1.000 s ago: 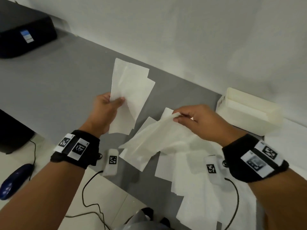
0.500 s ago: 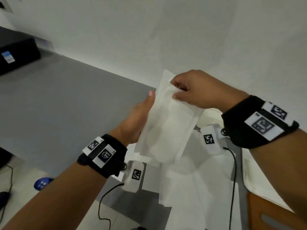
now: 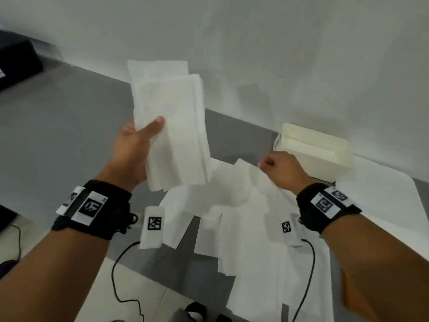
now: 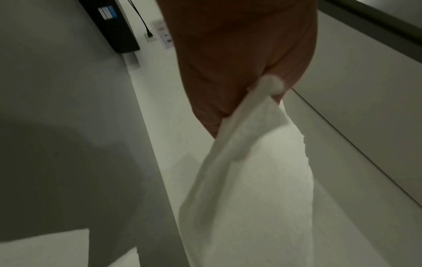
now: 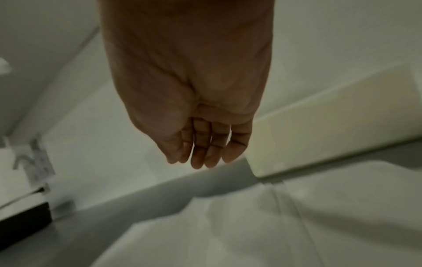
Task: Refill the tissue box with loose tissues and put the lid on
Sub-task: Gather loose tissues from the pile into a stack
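My left hand holds a stack of white tissues upright above the grey table, thumb pressed on the front and fingers hidden behind. The left wrist view shows the same stack hanging from the left hand. My right hand hovers low over the loose tissues spread on the table, just left of the open cream tissue box. In the right wrist view its fingers hang loosely and hold nothing, with the box beside them.
A black device sits at the table's far left against the white wall. A flat white sheet lies right of the box. Black cables hang below the table's near edge. A blurred brown shape shows beside my right forearm.
Half a second ago both hands held the stack together. My right hand has since let go and dropped right toward the loose pile, while the left keeps the stack raised.
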`<state>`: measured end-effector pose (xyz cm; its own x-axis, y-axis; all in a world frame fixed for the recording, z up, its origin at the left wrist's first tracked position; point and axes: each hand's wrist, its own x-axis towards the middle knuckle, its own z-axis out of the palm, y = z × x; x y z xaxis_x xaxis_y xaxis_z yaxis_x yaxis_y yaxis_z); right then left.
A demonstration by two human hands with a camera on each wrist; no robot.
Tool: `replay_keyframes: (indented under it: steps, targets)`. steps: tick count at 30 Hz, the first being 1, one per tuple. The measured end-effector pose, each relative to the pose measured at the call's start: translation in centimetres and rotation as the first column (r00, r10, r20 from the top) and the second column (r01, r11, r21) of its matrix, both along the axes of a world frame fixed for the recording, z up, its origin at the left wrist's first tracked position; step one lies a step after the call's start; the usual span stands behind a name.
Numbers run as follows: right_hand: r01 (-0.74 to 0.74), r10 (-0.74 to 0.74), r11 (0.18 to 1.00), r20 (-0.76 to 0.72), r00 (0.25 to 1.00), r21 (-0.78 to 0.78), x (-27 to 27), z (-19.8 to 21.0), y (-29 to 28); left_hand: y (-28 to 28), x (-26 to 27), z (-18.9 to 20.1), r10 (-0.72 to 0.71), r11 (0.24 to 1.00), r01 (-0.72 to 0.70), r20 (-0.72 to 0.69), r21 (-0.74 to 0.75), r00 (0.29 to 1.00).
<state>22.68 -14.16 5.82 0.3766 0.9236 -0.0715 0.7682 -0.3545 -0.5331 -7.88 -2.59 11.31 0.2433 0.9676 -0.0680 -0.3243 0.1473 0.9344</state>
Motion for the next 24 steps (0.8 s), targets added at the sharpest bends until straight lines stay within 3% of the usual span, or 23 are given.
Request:
replay_keyframes:
  steps: [4,10,15,19,24]
  targets:
    - [-0.009,0.016,0.985,0.039,0.999,-0.174,0.6,-5.0,0.6,0.2,-1.4,-0.9,0.016,1.000,-0.016,-0.031,0.003,0.999]
    - [-0.041,0.092,0.955,0.161,0.983,-0.294,0.5,-6.7,3.4,0.6,-1.3,-2.0,-0.011,1.000,0.011,-0.082,-0.001,0.997]
    - [0.003,0.088,0.920,0.216,0.973,-0.391,1.2,-6.1,4.0,1.4,-0.3,-2.3,-0.037,0.999,0.038,-0.071,0.010,0.997]
    - [0.030,0.054,0.945,0.243,0.968,-0.327,1.8,-4.4,3.7,1.4,0.7,-3.5,-0.061,0.997,0.059,-0.045,-0.040,0.997]
    - [-0.142,0.204,0.959,0.250,0.946,-0.247,2.8,-1.2,2.8,1.3,2.6,-5.0,-0.087,0.994,0.084,-0.039,-0.065,0.995]
